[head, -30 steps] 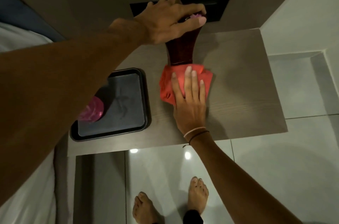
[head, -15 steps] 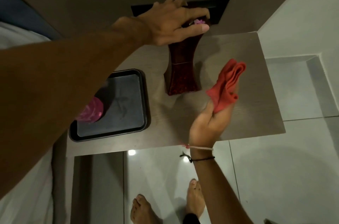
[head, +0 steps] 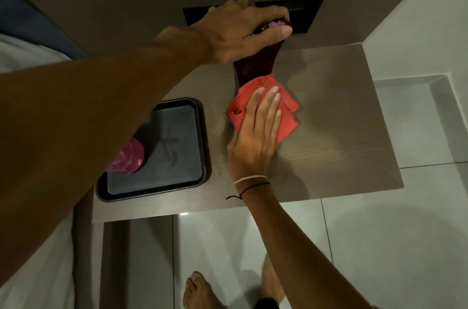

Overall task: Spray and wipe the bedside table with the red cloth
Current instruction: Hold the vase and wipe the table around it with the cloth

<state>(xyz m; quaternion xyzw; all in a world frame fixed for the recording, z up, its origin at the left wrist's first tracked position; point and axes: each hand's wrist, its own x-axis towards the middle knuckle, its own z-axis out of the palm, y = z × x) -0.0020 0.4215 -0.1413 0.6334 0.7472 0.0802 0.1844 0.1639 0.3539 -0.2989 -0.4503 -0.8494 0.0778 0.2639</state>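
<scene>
Item one: bedside table, grey-brown wood grain, set in the corner against the far wall, pale tiled floor near and to the right of it. Item two: red cloth, bunched and folded, lying on the table top at its middle, its far edge touching the foot of the vase. Item three: my right hand, palm down on the cloth, fingers stretched flat and slightly spread, pressing rather than clutching; two thin bands at the wrist. Item four: dark red-brown vase, waisted, upright at the far middle of the table. Item five: my left hand, reaching in from the left with fingers and thumb closed round the top of the vase, a small pink-purple thing showing at its mouth beside my thumb. Item six: black tray, rectangular, on the left part of the table, well apart from the cloth. Item seven: a pink rounded object on the tray's left side, half hidden by my left forearm; what it is I cannot tell. Item eight: dark panel on the far wall behind the vase. Item nine: my bare feet on the tiles at the near edge.
</scene>
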